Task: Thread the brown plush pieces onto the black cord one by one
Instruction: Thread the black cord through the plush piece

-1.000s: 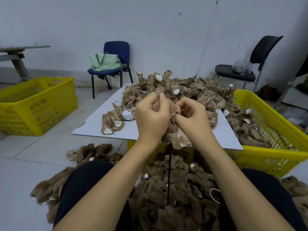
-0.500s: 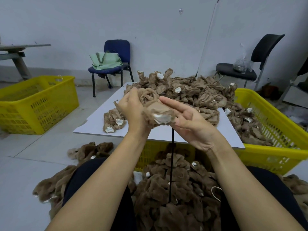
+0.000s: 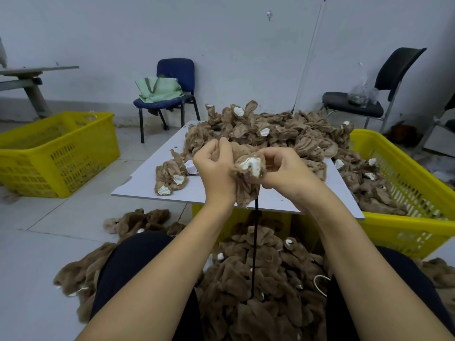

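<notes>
At centre frame of the head view, the left hand [image 3: 214, 171] and the right hand [image 3: 283, 172] meet over the near edge of a flat grey-white board [image 3: 275, 200]. Both have their fingers curled round one brown plush piece with a white fabric patch [image 3: 247, 179], the left gripping its left side, the right pinching the fabric beside the patch. A thin black cord [image 3: 254, 244] leaves the underside of this piece and runs straight toward 6 o'clock, ending in a mound of brown plush pieces on the floor [image 3: 258, 299] between the person's dark-clothed knees.

On the board, toward 12 o'clock from the hands, lies a large heap of loose brown plush pieces [image 3: 270, 134], several showing white patches. At 9 o'clock from the hands sits a small separate cluster of brown plush pieces [image 3: 171, 177], well apart from the heap. The heap spills at 3 o'clock into a yellow perforated plastic crate [image 3: 406, 193], which lies partly under the board.

At 9 o'clock in the frame, on the tiled floor, stands a second yellow perforated plastic crate [image 3: 56, 153]. Toward 11 o'clock, against the pale wall, a blue upholstered chair [image 3: 176, 70] carries a pale green tote bag [image 3: 158, 91]; the bag bears small printed lettering too blurred to read. At 2 o'clock a black chair [image 3: 391, 70] holds a clear plastic bag [image 3: 360, 91].
</notes>
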